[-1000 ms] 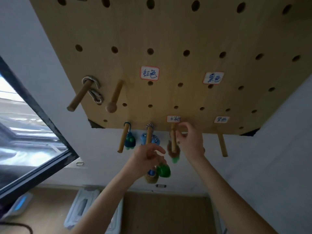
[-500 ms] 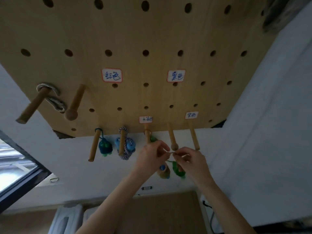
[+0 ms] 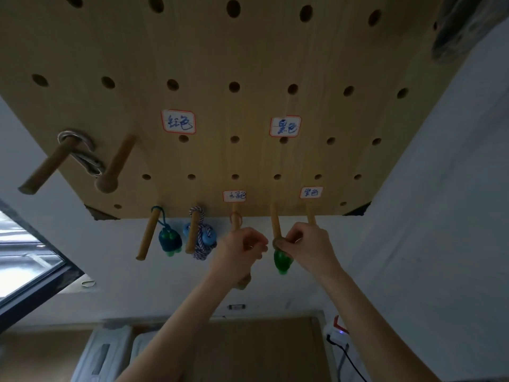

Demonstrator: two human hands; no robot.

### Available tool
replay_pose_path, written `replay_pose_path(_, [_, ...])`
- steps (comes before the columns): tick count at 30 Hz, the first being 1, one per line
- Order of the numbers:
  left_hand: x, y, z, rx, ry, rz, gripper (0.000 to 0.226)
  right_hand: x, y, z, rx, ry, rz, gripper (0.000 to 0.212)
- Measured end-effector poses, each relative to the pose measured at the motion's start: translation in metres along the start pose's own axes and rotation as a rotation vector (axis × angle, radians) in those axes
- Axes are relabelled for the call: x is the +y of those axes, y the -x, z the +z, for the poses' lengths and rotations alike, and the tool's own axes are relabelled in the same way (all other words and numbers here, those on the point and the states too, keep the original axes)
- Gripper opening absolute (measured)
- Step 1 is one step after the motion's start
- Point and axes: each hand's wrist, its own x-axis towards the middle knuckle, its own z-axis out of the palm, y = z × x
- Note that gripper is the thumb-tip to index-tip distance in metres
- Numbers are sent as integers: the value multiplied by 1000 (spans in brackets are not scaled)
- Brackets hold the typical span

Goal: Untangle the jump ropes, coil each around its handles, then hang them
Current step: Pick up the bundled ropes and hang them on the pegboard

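Both hands are raised below the bottom edge of the pegboard (image 3: pixel 248 51). The right hand (image 3: pixel 308 245) pinches the green rope (image 3: pixel 281 261) at the tip of a peg (image 3: pixel 275 223). The left hand (image 3: pixel 242 249) has its fingers curled; what it holds I cannot tell. 2 coiled ropes, a dark one (image 3: pixel 169 239) and a blue one (image 3: pixel 202 238), hang on pegs near the left corner.

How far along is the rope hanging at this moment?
Done: a dark green bundle and a blue-and-white bundle hang on pegs. In hand: the right hand holds a green-handled bundle at a peg tip; the left hand is curled beside it. Left: hooking it on.
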Motion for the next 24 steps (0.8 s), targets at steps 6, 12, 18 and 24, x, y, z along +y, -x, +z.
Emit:
replay_pose_path(6, [3, 0, 1, 1, -21, -3, 20, -4, -4, 10, -57, -77, 156, 24])
replay_pose_path(12, [7, 0, 12, -49, -140, -14, 16, -7, -28, 7, -88, -351, 306, 19])
replay_pose_path(18, [-6, 5, -1, -45, 147, -66, 27, -21, -63, 6, 15, -470, 249, 19])
replay_pose_path(24, [-24, 7, -19, 101, 237, -101, 27, -21, -25, 28, 301, 34, -178, 17])
